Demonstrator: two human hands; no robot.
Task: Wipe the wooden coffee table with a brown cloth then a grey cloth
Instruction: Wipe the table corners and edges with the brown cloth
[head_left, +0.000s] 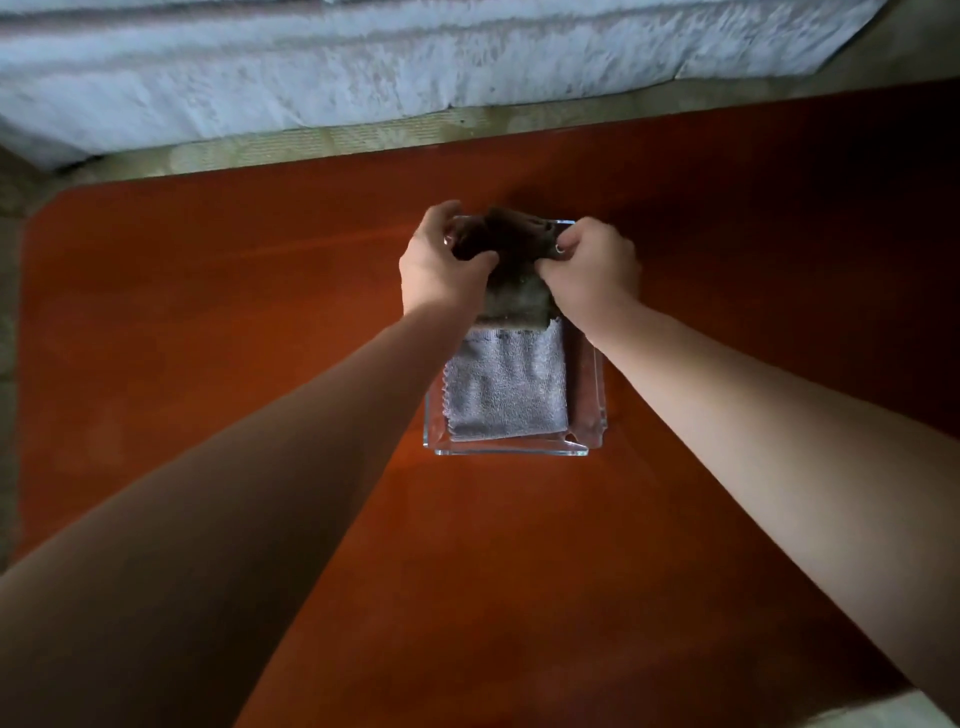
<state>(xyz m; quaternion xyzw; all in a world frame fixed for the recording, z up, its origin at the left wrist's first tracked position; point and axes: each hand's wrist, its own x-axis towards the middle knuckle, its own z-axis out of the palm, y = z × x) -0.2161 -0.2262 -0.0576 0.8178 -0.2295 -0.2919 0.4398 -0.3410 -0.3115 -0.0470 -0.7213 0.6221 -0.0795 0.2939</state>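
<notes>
Both hands — left hand (441, 260) and right hand (597, 265) — pinch the dark brown cloth (514, 270) above the clear glass tray's (511, 449) far end. Folded grey terry cloth (506, 384) lies untouched in its near half. Wiping of the reddish wooden coffee table (208, 338) looks not yet begun — both passes remain.

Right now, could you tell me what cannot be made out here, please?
Head view.
Clear glass tray, far end: hidden by left hand, right hand and dark brown cloth.
Folded grey cloth, far edge: under the brown cloth.
Fingertips: buried in that cloth.
Orange wooden table, near edge: behind forearms, off frame.
</notes>
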